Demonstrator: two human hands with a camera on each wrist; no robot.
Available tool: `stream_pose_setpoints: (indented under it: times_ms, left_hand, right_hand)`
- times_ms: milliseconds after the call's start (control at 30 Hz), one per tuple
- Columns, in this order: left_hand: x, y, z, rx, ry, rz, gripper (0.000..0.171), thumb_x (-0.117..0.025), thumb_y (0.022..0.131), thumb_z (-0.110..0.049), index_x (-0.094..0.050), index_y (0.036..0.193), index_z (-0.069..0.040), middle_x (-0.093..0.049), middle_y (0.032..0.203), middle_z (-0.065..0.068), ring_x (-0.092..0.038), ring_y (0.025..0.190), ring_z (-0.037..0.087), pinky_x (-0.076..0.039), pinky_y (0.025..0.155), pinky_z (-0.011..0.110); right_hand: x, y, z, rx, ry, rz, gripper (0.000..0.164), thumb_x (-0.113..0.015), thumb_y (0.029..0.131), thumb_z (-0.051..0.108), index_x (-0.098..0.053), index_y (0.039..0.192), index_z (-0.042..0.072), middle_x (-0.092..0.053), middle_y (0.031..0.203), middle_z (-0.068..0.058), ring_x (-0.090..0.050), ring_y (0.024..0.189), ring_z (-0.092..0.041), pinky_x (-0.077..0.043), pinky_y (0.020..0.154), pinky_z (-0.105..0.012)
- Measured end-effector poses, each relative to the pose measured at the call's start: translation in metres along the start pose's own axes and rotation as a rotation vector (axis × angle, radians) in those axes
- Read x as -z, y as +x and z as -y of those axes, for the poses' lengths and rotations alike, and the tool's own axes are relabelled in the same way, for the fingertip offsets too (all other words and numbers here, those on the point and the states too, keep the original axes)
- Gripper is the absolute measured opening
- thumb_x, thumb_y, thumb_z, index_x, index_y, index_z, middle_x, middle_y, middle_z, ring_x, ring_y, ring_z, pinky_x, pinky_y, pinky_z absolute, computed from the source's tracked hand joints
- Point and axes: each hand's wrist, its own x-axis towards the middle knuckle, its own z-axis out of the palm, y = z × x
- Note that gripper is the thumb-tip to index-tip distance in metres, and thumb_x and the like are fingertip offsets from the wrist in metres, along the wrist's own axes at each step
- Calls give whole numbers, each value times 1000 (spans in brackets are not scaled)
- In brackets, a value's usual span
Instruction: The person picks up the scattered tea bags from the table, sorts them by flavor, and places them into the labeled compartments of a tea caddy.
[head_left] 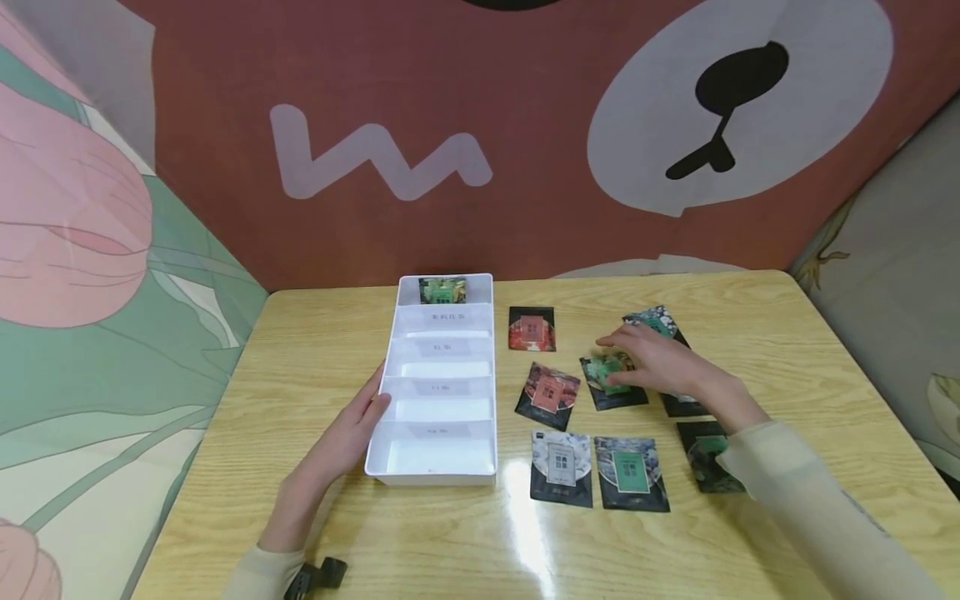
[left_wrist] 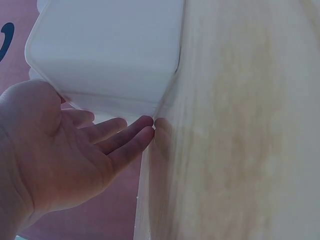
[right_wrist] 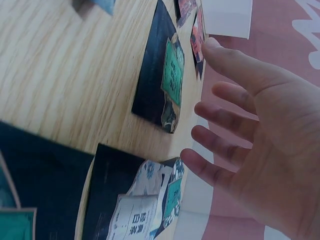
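Backdrop: reddish-brown panel [head_left: 540, 237] with cartoon markings; before it, a wood-grain table [head_left: 322, 342].

Left hand [head_left: 348, 433], one: fingers extended against the side of a white divided tray [head_left: 438, 479], thumb at its rim; probably steadying it.

Right hand [head_left: 660, 358], one: fingers loosely spread, gripping nothing, over a green packet [head_left: 611, 398] flat on the table.

Tray: upright, between left hand and loose packets; labelled dividers, presumably to tell compartments apart. Farthest compartment: one green-fronted packet [head_left: 444, 291].

Loose packets, beside the tray: red packet [head_left: 532, 329], pinkish packet [head_left: 548, 397], white-label packet [head_left: 561, 469]; next, green-label packet [head_left: 632, 473]. Mostly spaced, face up, likely for legibility. Outermost: dark packet [head_left: 705, 454], partly behind the right sleeve [head_left: 802, 487].
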Motion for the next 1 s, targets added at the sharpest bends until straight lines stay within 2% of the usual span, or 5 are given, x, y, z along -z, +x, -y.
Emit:
stream_pose_setpoints:
  times_ms: [133, 200, 367, 500, 1000]
  left_hand:
    - [0, -1, -1, 14, -20, -6, 53, -32, 109, -42, -12, 158, -44, -23, 165, 6, -41, 138, 33, -28, 116, 56]
    - [0, -1, -1, 11, -21, -3, 53, -31, 109, -42, -12, 158, -43, -22, 165, 6, -40, 139, 34, -28, 116, 56]
    - [0, -1, 0, 0, -20, 5, 54, -31, 108, -43, -11, 158, -42, -17, 167, 3, -25, 149, 33, -22, 119, 59]
    - [0, -1, -1, -5, -17, 7, 54, -31, 108, -44, -11, 158, -42, -16, 167, 2, -21, 151, 32, -19, 120, 59]
    - [-1, 1, 1, -12, -12, -3, 53, -32, 108, -43, -13, 157, -45, -18, 167, 2, -28, 147, 33, -23, 118, 59]
  right_hand:
    - [1, -4, -2, -10, 15, 12, 64, -76, 87, 36, -55, 140, 6, -54, 139, -19, -40, 135, -47, -39, 102, -66]
    - [2, -7, -3, -19, 27, 18, 65, -77, 86, 35, -55, 140, 6, -52, 142, -19, -37, 137, -47, -37, 104, -67]
    - [1, -12, -5, -27, 30, 23, 68, -79, 85, 37, -55, 140, 7, -52, 142, -19, -39, 134, -47, -35, 105, -67]
    - [-2, -16, -9, -31, 10, 21, 71, -81, 82, 39, -55, 141, 8, -51, 142, -19, -39, 133, -48, -35, 104, -68]
    - [-9, -15, -15, -76, -18, 35, 79, -83, 79, 41, -51, 145, 10, -46, 146, -21, -40, 130, -48, -38, 100, -69]
